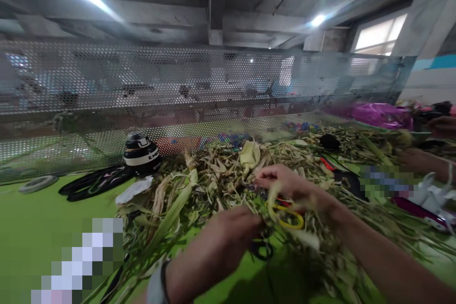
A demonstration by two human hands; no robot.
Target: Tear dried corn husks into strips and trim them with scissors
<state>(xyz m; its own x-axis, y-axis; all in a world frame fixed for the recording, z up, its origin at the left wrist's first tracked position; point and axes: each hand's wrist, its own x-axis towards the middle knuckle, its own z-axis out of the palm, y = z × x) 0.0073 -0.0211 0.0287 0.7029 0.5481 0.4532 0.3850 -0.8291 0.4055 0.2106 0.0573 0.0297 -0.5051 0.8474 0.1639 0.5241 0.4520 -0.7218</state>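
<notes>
My left hand [228, 232], blurred at the fingers, is low over the green table with its fingers curled inward. What it grips, if anything, cannot be made out. A dark loop [263, 250], perhaps a handle, shows just below its fingertips. My right hand [283, 181] is closed with the fingers pressed together above the heap of dried, husk-like leaves [213, 166]; its grip is hidden. Beneath my right wrist lies a yellow loop handle [297, 222], partly covered by a pale, blurred leaf strip [274, 202]. A broad pale leaf [249, 154] sticks up behind my right hand.
A perforated metal screen [178, 90] runs along the back. At left are a black-and-white bottle [141, 154], dark straps [96, 183] and a pale ring [38, 184]. A purple bag [383, 115] and another person's hand [413, 159] are at right.
</notes>
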